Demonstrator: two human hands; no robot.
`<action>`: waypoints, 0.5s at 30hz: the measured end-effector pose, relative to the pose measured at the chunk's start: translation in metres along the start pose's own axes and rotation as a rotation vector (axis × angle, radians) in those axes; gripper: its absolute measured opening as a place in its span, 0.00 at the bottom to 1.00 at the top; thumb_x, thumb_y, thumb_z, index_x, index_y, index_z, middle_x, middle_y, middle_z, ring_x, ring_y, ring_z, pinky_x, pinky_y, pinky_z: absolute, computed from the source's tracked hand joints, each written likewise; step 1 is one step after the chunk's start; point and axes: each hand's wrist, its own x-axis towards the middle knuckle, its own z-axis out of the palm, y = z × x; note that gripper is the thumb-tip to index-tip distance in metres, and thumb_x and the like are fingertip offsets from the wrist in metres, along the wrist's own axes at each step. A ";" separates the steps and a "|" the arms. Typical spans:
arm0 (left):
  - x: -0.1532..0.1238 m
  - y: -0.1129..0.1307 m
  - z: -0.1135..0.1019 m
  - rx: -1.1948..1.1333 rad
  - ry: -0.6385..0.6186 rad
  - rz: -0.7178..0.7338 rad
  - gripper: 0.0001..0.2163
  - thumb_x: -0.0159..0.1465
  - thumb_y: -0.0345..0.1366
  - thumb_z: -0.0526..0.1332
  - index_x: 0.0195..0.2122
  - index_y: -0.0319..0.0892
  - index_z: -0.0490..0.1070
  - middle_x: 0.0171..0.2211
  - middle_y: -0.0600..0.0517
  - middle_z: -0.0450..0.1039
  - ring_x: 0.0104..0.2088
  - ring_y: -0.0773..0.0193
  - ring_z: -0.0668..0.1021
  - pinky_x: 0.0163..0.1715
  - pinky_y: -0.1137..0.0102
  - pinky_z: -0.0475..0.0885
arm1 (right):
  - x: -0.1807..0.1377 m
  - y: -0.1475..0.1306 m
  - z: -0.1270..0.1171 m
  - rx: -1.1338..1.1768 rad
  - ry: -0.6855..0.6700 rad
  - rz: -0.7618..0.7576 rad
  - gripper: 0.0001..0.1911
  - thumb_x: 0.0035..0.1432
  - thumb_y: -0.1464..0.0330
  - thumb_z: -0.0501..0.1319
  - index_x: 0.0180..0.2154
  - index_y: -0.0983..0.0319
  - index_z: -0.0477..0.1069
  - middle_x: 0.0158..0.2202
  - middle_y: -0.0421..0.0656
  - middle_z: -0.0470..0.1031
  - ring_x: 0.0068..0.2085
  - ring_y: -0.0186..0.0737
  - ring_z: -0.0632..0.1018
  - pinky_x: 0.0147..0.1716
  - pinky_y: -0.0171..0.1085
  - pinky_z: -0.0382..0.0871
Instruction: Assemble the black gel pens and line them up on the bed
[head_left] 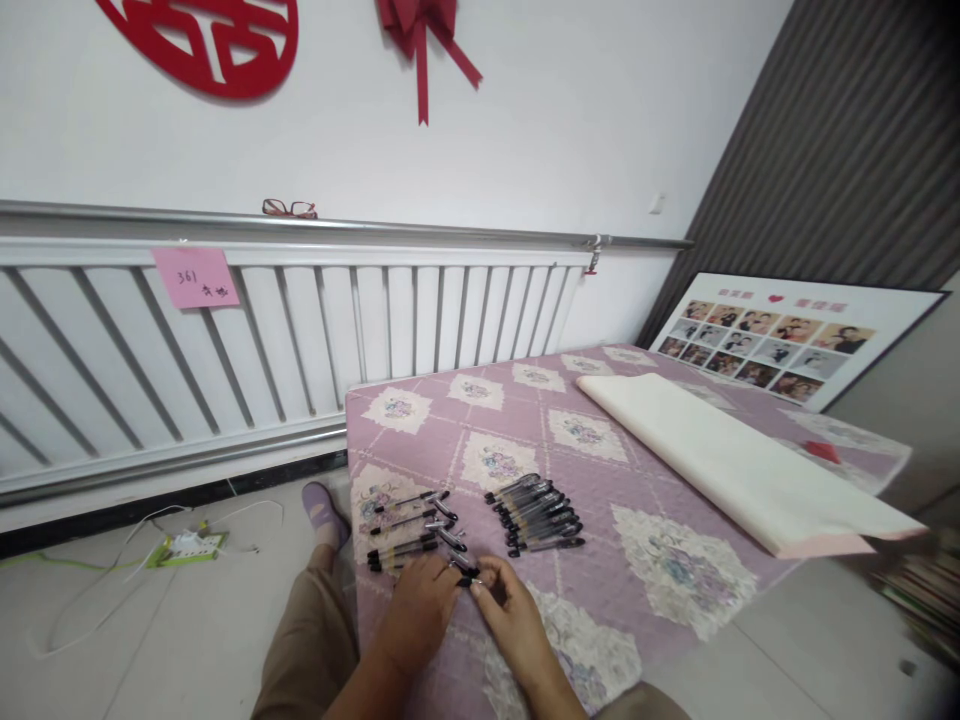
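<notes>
My left hand (421, 608) and my right hand (516, 612) meet at the near edge of the table, fingers closed. Between their fingertips is a black pen (466, 581), mostly hidden by the fingers. Just beyond my left hand lie several pens without caps (405, 548), with loose dark pen caps (448, 536) at their right. Past my right hand, a row of capped black pens (536, 515) lies side by side on the cloth, apart from both hands.
A purple floral cloth (517, 400) covers the table. A rolled cream sheet (697, 450) and a photo board (795, 330) occupy its right side. Behind stands a white radiator (420, 320), with glasses (289, 208) on the pipe. A power strip (187, 548) with cables lies on the floor.
</notes>
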 end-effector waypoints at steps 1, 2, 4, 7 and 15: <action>0.000 0.001 -0.001 -0.002 -0.004 -0.001 0.09 0.64 0.31 0.54 0.43 0.46 0.70 0.38 0.51 0.71 0.40 0.58 0.72 0.42 0.63 0.66 | 0.000 0.000 0.001 -0.026 -0.003 -0.008 0.08 0.56 0.62 0.56 0.33 0.59 0.71 0.28 0.40 0.74 0.32 0.40 0.74 0.34 0.35 0.67; 0.000 0.001 -0.002 -0.003 -0.009 -0.003 0.09 0.64 0.31 0.54 0.43 0.46 0.70 0.38 0.51 0.71 0.40 0.58 0.72 0.41 0.63 0.66 | 0.001 0.000 0.001 -0.059 -0.004 -0.020 0.11 0.58 0.62 0.55 0.29 0.59 0.70 0.27 0.40 0.73 0.31 0.40 0.73 0.32 0.35 0.66; 0.000 0.003 -0.003 -0.001 -0.018 -0.009 0.09 0.64 0.30 0.55 0.42 0.47 0.70 0.38 0.52 0.70 0.41 0.58 0.71 0.42 0.62 0.65 | 0.001 0.000 0.002 -0.114 0.000 -0.040 0.15 0.59 0.61 0.53 0.23 0.59 0.67 0.24 0.41 0.71 0.30 0.40 0.72 0.31 0.35 0.65; 0.001 0.003 -0.003 0.005 -0.020 -0.016 0.08 0.63 0.30 0.55 0.41 0.47 0.70 0.38 0.52 0.70 0.41 0.58 0.71 0.43 0.62 0.65 | 0.001 0.001 0.001 -0.103 -0.026 -0.041 0.12 0.59 0.63 0.53 0.25 0.59 0.67 0.26 0.41 0.71 0.31 0.40 0.73 0.32 0.36 0.65; 0.001 0.003 -0.004 0.005 -0.028 -0.025 0.08 0.64 0.30 0.55 0.42 0.46 0.70 0.38 0.52 0.71 0.41 0.58 0.71 0.42 0.62 0.65 | 0.000 0.002 0.001 -0.058 -0.037 -0.015 0.08 0.58 0.63 0.55 0.33 0.60 0.70 0.29 0.41 0.72 0.32 0.40 0.73 0.34 0.36 0.66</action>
